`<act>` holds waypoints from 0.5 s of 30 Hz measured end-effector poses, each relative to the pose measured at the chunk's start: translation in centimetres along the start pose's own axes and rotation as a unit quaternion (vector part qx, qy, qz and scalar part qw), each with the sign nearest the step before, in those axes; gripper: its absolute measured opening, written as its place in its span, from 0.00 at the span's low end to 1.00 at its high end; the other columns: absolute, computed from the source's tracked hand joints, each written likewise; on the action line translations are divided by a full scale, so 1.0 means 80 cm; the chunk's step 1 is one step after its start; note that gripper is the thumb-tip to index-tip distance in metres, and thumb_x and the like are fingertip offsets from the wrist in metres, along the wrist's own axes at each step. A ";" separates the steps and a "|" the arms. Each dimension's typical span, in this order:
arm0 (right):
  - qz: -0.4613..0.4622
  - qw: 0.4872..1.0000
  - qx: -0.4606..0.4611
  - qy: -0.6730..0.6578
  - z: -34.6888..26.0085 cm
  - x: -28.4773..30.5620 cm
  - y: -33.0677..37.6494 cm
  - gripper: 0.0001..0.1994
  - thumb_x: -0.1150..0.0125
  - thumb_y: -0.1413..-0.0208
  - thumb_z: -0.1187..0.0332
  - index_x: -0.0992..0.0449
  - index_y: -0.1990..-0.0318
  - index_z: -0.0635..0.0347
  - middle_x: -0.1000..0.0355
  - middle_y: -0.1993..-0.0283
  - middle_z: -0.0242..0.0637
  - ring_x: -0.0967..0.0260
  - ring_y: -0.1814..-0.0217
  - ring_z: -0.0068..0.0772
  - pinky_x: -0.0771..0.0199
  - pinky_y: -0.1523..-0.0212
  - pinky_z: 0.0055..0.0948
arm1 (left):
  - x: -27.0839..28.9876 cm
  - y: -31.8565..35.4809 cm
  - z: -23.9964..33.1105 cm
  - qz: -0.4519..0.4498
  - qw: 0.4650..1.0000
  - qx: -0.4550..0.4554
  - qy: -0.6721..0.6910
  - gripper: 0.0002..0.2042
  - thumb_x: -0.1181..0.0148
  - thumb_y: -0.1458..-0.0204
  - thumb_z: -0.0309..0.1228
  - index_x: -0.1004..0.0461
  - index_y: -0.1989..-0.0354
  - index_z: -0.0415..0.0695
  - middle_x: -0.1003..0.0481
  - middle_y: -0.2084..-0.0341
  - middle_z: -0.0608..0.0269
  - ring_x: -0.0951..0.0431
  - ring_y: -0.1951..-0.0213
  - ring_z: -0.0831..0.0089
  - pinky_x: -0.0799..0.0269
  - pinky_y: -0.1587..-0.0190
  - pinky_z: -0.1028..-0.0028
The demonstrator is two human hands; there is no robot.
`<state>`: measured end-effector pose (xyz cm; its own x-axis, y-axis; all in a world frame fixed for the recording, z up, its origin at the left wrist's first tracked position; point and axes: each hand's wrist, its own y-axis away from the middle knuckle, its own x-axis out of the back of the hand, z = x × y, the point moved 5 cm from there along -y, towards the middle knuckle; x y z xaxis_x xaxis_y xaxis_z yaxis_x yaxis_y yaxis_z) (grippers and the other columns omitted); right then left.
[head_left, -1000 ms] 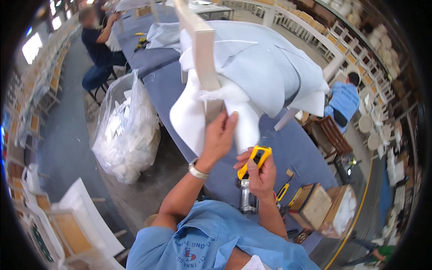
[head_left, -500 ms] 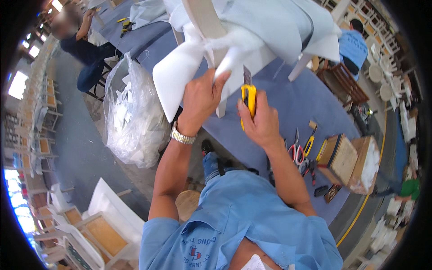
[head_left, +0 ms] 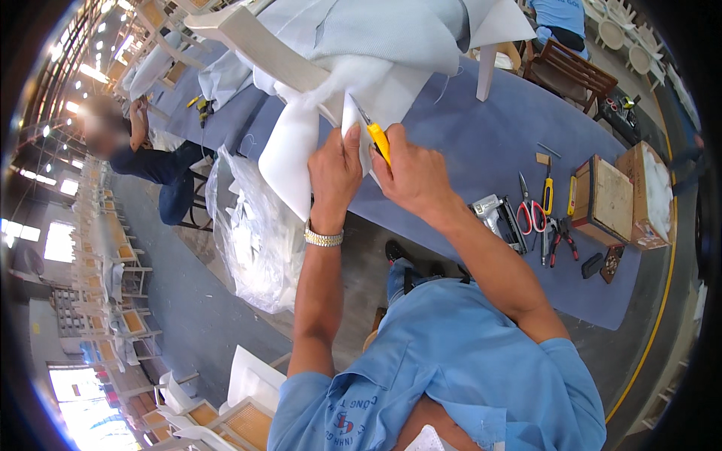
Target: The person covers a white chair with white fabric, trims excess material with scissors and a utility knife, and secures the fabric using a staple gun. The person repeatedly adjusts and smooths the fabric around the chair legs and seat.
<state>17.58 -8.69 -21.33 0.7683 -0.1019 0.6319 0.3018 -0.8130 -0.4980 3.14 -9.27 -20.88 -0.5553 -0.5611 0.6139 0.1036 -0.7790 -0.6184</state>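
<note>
With thumb and fingers my left hand (head_left: 335,169) pinches the edge of a white fabric flap (head_left: 289,154) that hangs from an upholstered chair. My right hand (head_left: 414,169) is wrapped round a yellow utility knife (head_left: 378,140). Its blade points up and left and lies close against the white fabric, just above my left thumb; whether it touches cannot be made out. The pale wooden chair frame (head_left: 278,56) rises over both hands. Light grey upholstery fabric (head_left: 391,34) drapes across the chair, with fluffy white padding (head_left: 342,79) showing beneath it.
On the blue-covered table (head_left: 481,135) at right lie a staple gun (head_left: 492,214), red-handled scissors (head_left: 532,214), pliers (head_left: 562,240) and a wooden box (head_left: 604,197). A plastic bag of white scraps (head_left: 259,240) stands left. A co-worker (head_left: 154,158) sits far left; another is far right.
My right hand has brought the knife in from the right, tilting its blade leftward to the fabric by my left hand. The left hand keeps its pinch. The view has shifted.
</note>
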 end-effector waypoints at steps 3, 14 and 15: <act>0.002 1.000 -0.002 -0.005 0.005 -0.006 0.002 0.13 0.43 0.39 0.62 0.38 0.59 0.61 0.26 0.77 0.48 0.27 0.77 0.57 0.29 0.78 0.52 | -0.004 0.001 0.008 0.001 1.000 0.003 0.002 0.19 0.50 0.33 0.40 0.29 0.72 0.39 0.30 0.86 0.48 0.28 0.82 0.49 0.36 0.79 0.60; -0.057 0.998 -0.036 -0.006 0.034 -0.028 0.066 0.12 0.47 0.37 0.62 0.37 0.56 0.60 0.24 0.71 0.50 0.27 0.75 0.62 0.30 0.74 0.57 | 0.006 0.000 0.021 -0.027 0.999 0.012 -0.027 0.19 0.51 0.32 0.36 0.31 0.75 0.37 0.32 0.86 0.47 0.31 0.83 0.47 0.37 0.78 0.59; -0.063 0.997 -0.036 -0.005 0.036 -0.029 0.071 0.12 0.47 0.37 0.62 0.37 0.55 0.60 0.24 0.71 0.50 0.27 0.75 0.61 0.30 0.75 0.57 | 0.006 -0.002 0.022 -0.032 0.999 0.013 -0.024 0.19 0.51 0.32 0.36 0.31 0.75 0.37 0.32 0.86 0.47 0.31 0.83 0.47 0.38 0.78 0.59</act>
<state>19.15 -11.43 -27.34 0.7327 0.0095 0.6805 0.3558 -0.8577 -0.3712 4.29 -9.89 -19.65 -0.5206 -0.5223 0.6754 0.0907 -0.8204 -0.5646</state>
